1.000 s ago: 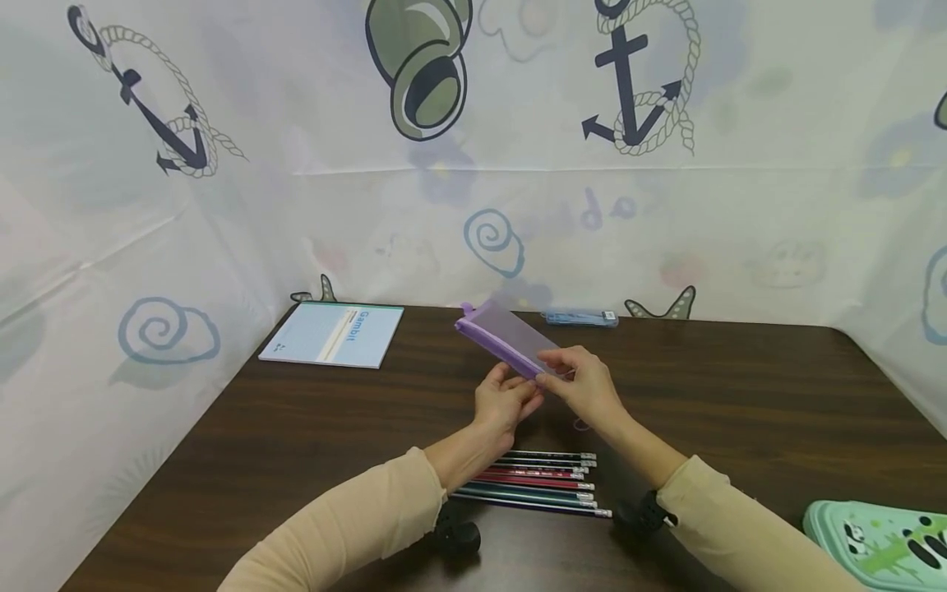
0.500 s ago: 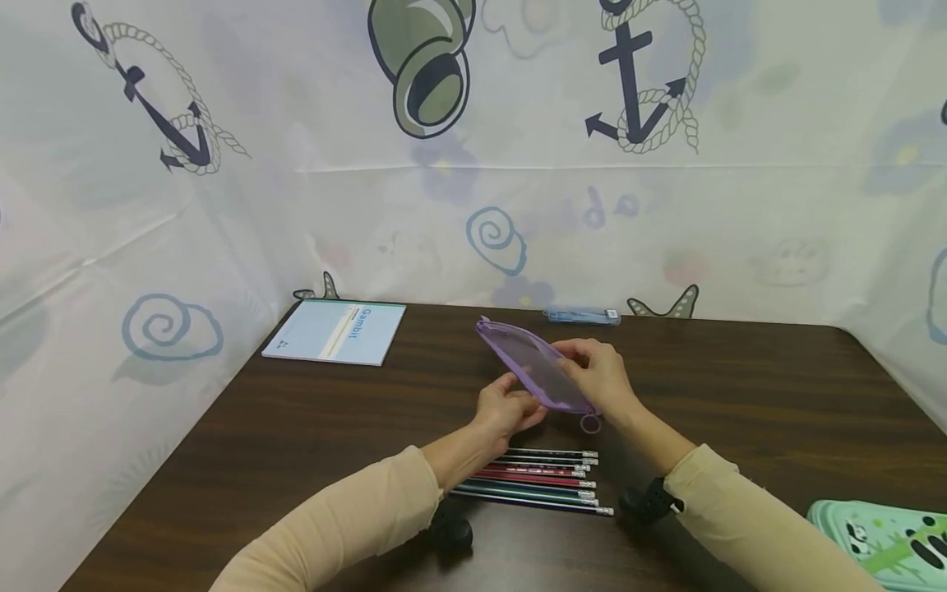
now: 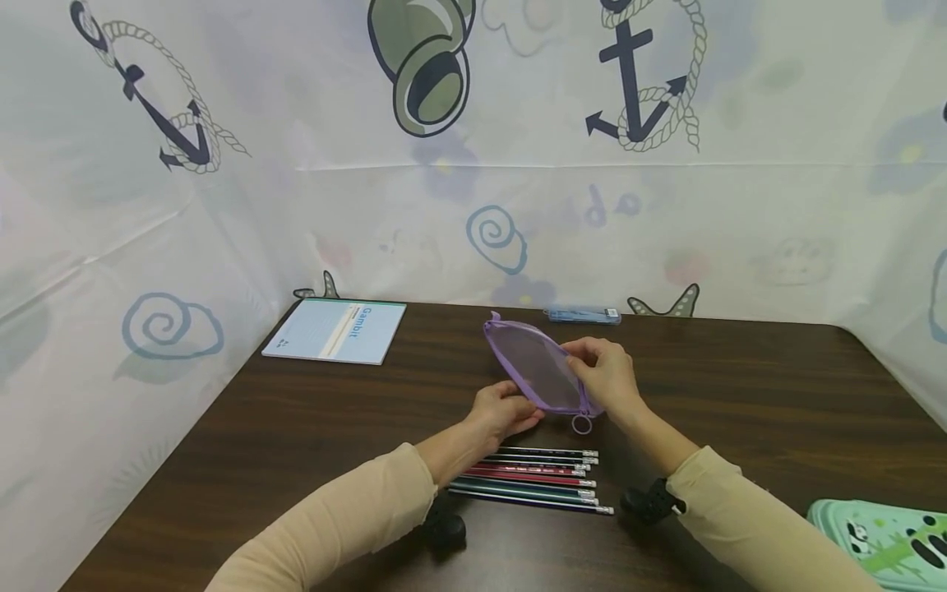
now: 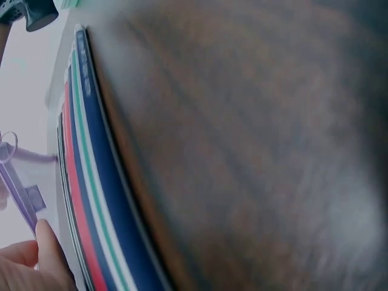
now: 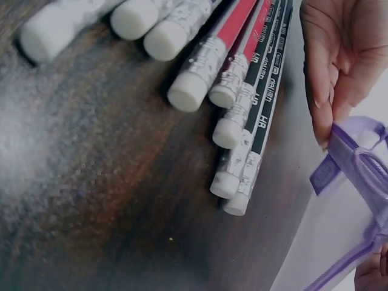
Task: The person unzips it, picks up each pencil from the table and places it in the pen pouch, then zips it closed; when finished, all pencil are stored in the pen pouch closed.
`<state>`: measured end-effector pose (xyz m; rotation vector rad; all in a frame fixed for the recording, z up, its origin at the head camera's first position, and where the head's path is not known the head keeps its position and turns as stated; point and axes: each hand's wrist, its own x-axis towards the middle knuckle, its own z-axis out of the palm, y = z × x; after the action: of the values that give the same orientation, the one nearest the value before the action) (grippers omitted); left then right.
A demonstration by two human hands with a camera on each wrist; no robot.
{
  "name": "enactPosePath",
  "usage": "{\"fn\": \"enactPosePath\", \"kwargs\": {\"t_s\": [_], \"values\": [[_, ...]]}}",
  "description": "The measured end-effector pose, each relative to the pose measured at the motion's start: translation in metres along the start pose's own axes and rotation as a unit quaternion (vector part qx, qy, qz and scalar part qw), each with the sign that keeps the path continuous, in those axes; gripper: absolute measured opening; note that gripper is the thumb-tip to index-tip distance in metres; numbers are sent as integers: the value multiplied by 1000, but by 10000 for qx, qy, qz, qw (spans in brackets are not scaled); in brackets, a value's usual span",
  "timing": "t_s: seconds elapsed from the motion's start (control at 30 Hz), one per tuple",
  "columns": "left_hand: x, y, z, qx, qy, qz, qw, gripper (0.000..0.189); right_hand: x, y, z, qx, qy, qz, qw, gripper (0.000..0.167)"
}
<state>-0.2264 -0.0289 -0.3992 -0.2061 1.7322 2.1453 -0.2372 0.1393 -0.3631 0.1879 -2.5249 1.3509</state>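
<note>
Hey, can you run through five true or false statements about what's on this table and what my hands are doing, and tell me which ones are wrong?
1. The pencils lie on the table. True.
2. The notebook lies at the table's near right. False: it lies at the far left.
3. The left hand pinches the purple pouch. True.
4. The right hand holds one of the pencils. False: it grips the purple pouch.
5. The green case has a panda print and sits at the near right. True.
</note>
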Motion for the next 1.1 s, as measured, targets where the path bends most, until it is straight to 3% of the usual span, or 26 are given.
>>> {"fn": "enactPosePath", "kwargs": {"t_s": [0.13, 0.3, 0.53, 0.7, 0.9, 1.1], "values": [[0, 7, -6, 288, -243, -52, 9993, 38, -1, 1, 0, -129, 93, -11, 9999, 13], [-6, 19, -22, 1293, -711, -57, 9890, 34, -2, 5, -1, -85, 160, 151, 9997, 13], [-8, 23, -48, 2328, -1601, 29, 9593, 25, -2, 7, -4, -133, 142, 296, 9994, 13], [-8, 21, -56, 2796, -2141, 97, 9359, 25, -4, 7, -5, -120, 103, 358, 9992, 13], [-8, 21, -55, 3369, -2519, 307, 9067, 23, -7, 6, -6, -70, 75, 401, 9991, 13], [-8, 23, -53, 3885, -2691, 607, 8792, 22, -8, 9, -7, -51, 34, 483, 9988, 14]]}}
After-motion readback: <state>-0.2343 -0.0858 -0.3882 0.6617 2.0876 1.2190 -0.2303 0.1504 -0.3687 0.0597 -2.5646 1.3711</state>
